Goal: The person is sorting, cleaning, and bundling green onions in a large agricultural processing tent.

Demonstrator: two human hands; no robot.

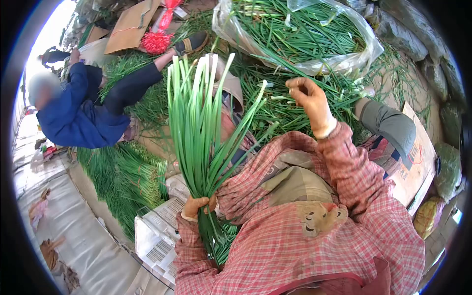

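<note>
My left hand, in an orange-tan glove, is wrapped round the lower, leafy part of a bunch of garlic chives. Their pale stalk ends point up and away from me, with a few splaying to the right. My right hand, gloved alike, is raised to the right of the bunch and apart from it. Its fingers curl in toward the thumb; whether something thin is between them, I cannot make out. Loose chives lie beneath and behind it.
A clear plastic bag full of chives lies ahead. At left sits a person in blue, near tied chive bundles. A white plastic crate stands by my left arm. Red ties, cardboard and stuffed bags surround the workplace.
</note>
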